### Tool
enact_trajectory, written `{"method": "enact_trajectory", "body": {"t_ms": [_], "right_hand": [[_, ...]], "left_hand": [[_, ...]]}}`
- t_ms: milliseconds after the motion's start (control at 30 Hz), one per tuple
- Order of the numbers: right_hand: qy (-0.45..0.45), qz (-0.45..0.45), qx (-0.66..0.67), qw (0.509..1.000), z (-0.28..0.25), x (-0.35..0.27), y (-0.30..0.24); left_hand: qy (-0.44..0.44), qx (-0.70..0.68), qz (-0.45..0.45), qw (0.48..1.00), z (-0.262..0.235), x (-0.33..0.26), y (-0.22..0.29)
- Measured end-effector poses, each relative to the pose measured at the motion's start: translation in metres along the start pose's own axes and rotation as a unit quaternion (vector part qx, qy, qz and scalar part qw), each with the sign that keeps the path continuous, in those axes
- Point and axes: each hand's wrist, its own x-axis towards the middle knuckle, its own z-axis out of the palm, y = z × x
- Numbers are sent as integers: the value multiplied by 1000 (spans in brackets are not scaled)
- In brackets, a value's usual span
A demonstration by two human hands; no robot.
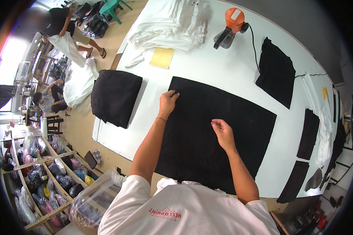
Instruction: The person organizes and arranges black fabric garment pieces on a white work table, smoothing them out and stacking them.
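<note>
A large piece of black fabric [219, 102] lies flat on the white table in front of me, its near edge at my body. My left hand [168, 103] is at its left edge near the far corner, thumb and fingers pinched on the cloth. Over the middle of the fabric, my right hand [223, 135] has its fingertips drawn together. Whether anything small is between them I cannot make out. To the left sits a thick folded stack of black cloth [117, 97].
A tall white fabric pile [168, 23] and a yellow sheet [161, 57] lie at the far side of the white table [223, 66]. An orange corded sprayer [234, 21] stands beyond. Black pieces [276, 72] lie right. Shelves of bagged items [47, 176] and two people are left.
</note>
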Motion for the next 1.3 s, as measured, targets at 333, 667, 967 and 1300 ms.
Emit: {"method": "enact_trajectory", "body": {"t_ms": [333,667,967,1300], "right_hand": [[225,-61,-276,932,-131,79,16],[257,47,-609,749,-267,153,24],[450,-248,-460,724,-323,125,-205],[187,-222,-374,881,-183,-143,-340]], "left_hand": [[63,241,244,937,29,-37,11],[-21,374,248,893,50,-57,9],[-84,92,282,951,63,-97,63],[-454,-402,12,795,73,-223,214]]}}
